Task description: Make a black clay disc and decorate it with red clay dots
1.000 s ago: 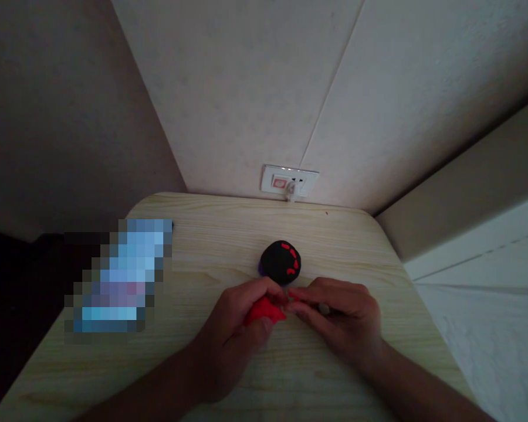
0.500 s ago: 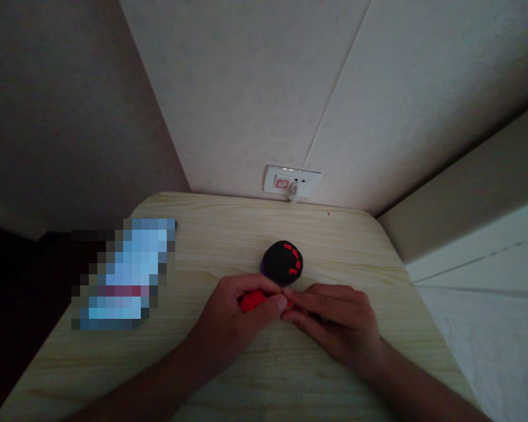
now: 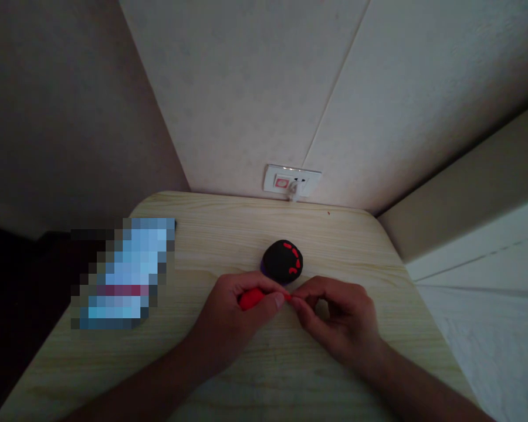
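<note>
A lump of red modelling clay [image 3: 250,298] is in my left hand [image 3: 235,316], squeezed between thumb and index finger. Its thin end pokes out past the fingertips. My right hand [image 3: 341,313] pinches that thin end between thumb and index finger, the other fingers curled. Just beyond both hands, a round black clay piece [image 3: 278,262] rests on the table, with several small red strips curving along its right side. A bit of purple shows under its lower left edge.
The pale wood-grain table [image 3: 220,234] has rounded far corners and meets the wall. A blurred-out, screen-like bright object [image 3: 132,275] lies at the left. A wall socket [image 3: 292,180] holds a plug at the back. A tiny red speck [image 3: 328,213] lies near the far edge.
My right hand has shifted slightly right, and its fingers have closed into a pinch on the clay's end, which is drawn out thinner. My left hand stays nearly still.
</note>
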### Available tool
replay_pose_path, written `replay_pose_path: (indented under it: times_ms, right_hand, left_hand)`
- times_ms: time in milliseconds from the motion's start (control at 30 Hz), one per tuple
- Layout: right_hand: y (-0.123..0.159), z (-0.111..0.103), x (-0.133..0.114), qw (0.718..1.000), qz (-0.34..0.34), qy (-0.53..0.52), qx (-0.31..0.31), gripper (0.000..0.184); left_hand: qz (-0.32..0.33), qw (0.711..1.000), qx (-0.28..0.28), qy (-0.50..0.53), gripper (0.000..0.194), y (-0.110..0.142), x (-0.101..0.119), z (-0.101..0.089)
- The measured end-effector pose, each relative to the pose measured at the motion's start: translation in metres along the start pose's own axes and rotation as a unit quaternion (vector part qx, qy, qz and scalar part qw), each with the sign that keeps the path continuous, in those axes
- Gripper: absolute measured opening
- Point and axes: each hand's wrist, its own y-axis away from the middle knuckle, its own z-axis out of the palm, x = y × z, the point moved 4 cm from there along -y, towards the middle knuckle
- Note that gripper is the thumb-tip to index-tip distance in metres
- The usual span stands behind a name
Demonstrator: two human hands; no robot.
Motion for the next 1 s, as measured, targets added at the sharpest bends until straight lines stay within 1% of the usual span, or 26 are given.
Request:
replay_pose_path:
  times_ms: [100, 267, 400, 467, 633, 767, 900, 1000]
  right_hand:
    - [0.002, 0.001, 0.001, 1.000, 0.009, -0.006, 0.002, 0.005]
    - [0.003, 0.002, -0.004, 1.000, -0.008, -0.001, 0.008, 0.003]
    - [0.002, 0.002, -0.005, 1.000, -0.016, -0.008, 0.013, 0.007]
    - [0.002, 0.003, -0.004, 1.000, -0.008, -0.019, 0.004, 0.007]
    - [0.003, 0.004, 0.005, 0.997, 0.044, -0.069, -0.017, 0.009]
    - [0.003, 0.004, 0.007, 0.995, 0.049, -0.088, -0.003, 0.009]
    - [0.004, 0.004, 0.006, 0.993, 0.054, -0.106, -0.001, 0.009]
    - [0.004, 0.003, 0.004, 0.994, 0.041, -0.099, 0.006, 0.009]
  left_hand:
    - [0.007, 1.000, -0.006, -0.001, 0.011, 0.000, 0.000, 0.000]
    - [0.019, 1.000, 0.003, -0.019, 0.010, -0.001, 0.002, 0.001]
    - [0.031, 0.999, 0.004, -0.021, 0.008, -0.001, 0.002, 0.001]
    - [0.035, 0.999, 0.009, -0.024, 0.007, -0.002, 0.002, 0.000]
    - [0.033, 0.999, 0.009, -0.027, 0.007, -0.002, 0.001, -0.002]
    - [0.026, 0.999, -0.009, -0.019, 0.007, -0.001, 0.002, -0.001]
    - [0.021, 1.000, 0.000, -0.020, 0.007, -0.001, 0.003, 0.000]
    - [0.024, 0.999, 0.001, -0.023, 0.006, 0.000, 0.003, 0.001]
